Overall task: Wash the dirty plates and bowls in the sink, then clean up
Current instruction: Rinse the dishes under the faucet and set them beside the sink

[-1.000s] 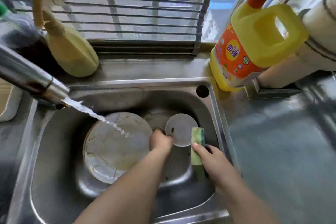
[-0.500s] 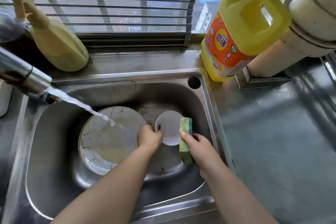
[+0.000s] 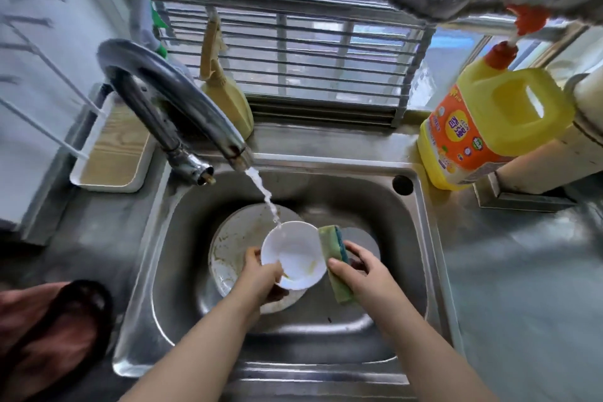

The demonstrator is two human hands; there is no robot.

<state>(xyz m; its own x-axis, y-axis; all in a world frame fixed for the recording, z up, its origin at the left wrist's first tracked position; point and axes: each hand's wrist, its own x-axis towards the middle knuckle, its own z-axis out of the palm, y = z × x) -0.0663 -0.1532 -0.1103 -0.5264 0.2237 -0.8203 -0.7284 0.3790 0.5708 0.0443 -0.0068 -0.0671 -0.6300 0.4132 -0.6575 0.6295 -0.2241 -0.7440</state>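
Note:
A small white bowl (image 3: 293, 253) with yellowish smears is held tilted over the steel sink (image 3: 408, 238); my left hand (image 3: 261, 274) grips its near left rim. Water from the faucet (image 3: 182, 108) falls onto the bowl's far rim. My right hand (image 3: 362, 268) grips a green and blue sponge (image 3: 332, 258), standing on edge right beside the bowl's right rim. Under the bowl a large dirty plate (image 3: 231, 248) lies flat in the sink bottom, partly hidden.
A yellow detergent jug (image 3: 489, 130) stands at the back right corner. A tan spray bottle (image 3: 225, 91) leans at the window grille. A white tray (image 3: 111, 153) sits left of the faucet. Steel counter (image 3: 522, 287) spreads to the right; a dark slipper (image 3: 55, 336) lies bottom left.
My left hand lifted the small bowl off the sink bottom and brought it under the running water. The right hand followed with the sponge. The camera view swung to the left.

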